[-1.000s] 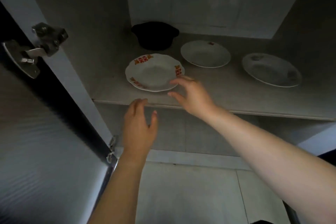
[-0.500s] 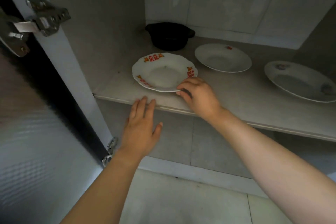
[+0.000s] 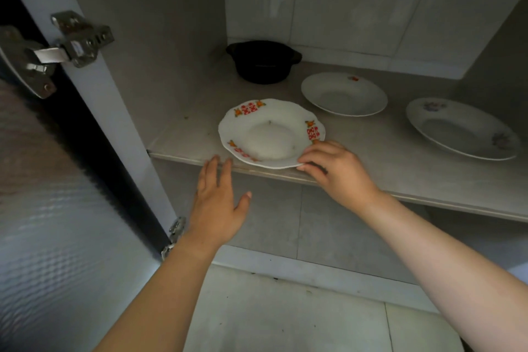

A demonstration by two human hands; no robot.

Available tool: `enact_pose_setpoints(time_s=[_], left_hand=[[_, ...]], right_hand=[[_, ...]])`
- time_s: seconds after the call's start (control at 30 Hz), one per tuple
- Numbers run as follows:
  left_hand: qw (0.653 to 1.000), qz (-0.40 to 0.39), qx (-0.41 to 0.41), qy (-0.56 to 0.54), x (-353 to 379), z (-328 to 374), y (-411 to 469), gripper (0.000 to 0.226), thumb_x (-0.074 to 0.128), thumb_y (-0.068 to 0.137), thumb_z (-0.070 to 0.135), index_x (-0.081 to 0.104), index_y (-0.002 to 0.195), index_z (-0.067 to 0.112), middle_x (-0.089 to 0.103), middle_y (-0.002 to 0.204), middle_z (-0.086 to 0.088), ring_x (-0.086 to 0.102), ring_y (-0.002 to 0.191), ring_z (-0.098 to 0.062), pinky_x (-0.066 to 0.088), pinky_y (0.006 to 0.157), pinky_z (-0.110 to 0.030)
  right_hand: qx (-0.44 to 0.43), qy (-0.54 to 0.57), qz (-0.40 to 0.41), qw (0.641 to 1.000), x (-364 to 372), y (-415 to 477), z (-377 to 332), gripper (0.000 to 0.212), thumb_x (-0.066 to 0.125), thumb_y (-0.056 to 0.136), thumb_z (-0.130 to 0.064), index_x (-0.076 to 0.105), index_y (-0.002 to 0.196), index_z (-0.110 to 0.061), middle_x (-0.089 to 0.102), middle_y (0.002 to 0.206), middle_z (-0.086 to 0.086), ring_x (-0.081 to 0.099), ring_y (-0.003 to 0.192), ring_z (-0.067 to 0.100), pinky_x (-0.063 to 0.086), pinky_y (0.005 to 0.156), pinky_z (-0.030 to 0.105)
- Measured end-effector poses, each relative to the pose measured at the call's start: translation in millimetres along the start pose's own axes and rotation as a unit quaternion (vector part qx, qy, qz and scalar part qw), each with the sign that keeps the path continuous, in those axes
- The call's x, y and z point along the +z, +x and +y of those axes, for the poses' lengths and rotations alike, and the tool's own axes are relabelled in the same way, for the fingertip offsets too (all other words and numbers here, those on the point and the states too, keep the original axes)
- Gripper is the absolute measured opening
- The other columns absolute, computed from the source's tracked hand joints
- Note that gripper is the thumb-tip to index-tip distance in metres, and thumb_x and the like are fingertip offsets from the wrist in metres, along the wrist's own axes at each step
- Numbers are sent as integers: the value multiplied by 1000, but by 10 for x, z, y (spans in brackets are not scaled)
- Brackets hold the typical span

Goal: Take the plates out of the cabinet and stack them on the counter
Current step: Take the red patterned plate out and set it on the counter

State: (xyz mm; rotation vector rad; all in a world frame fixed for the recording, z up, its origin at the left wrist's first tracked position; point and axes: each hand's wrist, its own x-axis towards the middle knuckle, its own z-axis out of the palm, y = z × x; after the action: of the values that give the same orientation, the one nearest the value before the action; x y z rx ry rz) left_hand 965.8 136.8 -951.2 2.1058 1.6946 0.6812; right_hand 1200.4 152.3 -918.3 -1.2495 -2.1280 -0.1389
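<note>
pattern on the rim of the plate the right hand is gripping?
Red and orange motifs on white plate, clearest in head view.

Bare shelf (image 3: 183, 134) left of plate (image 3: 268, 134) — pot (image 3: 263, 66) (black) blocks behind.

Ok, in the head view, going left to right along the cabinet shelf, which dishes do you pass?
Red-patterned plate, its near rim pinched by the right hand → plain white plate with one small red mark → floral plate. The black pot sits further back, overlapping the first in order.
</note>
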Motion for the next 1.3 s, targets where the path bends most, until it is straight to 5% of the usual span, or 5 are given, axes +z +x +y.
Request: enact_pose_setpoints(time_s=[0.37, 0.6, 0.8, 1.07, 1.3], left_hand=[[952, 114, -116, -260, -172, 227, 119, 48, 48, 95, 25, 36, 140, 15, 34, 148, -4, 32, 135, -18, 24, 104, -24], [983, 81, -73, -146, -311, 324, 449, 47, 53, 91, 25, 44, 134, 7, 42, 139, -16, 41, 127, -30, 34, 102, -35], [990, 10, -65, -126, -412, 481, 723, 44, 56, 86, 30, 53, 125, 12, 47, 128, -14, 51, 114, -31, 40, 95, -32], [969, 47, -58, -234, -354, 559, 543, 51, 51, 81, -10, 48, 129, 7, 57, 124, -13, 53, 112, -22, 39, 88, -25], [965, 29, -64, -253, -388, 475, 381, 54, 57, 79, -6, 46, 129, 12, 55, 114, 1, 52, 106, -16, 41, 85, -26]], right_hand=[[108, 89, -1, 990, -392, -199, 5, 22, 79, 71, -26, 74, 89, -13, 71, 93, -2, 64, 89, 11, 46, 88, 19], [302, 134, 51, 942, -268, 13, 57, 35, 72, 77, -31, 67, 108, -16, 65, 112, 5, 62, 101, 19, 51, 90, 40], [373, 137, 20, 918, -266, 131, 72, 45, 71, 79, -30, 62, 118, -12, 66, 116, 6, 62, 103, 20, 48, 89, 27], [400, 166, -9, 901, -323, 85, -15, 54, 77, 73, -15, 57, 124, -12, 65, 119, 4, 61, 104, 14, 46, 96, 28], [392, 175, -21, 903, -393, -57, -127, 55, 78, 71, -16, 59, 122, -16, 63, 116, 0, 61, 100, 12, 47, 88, 23]])
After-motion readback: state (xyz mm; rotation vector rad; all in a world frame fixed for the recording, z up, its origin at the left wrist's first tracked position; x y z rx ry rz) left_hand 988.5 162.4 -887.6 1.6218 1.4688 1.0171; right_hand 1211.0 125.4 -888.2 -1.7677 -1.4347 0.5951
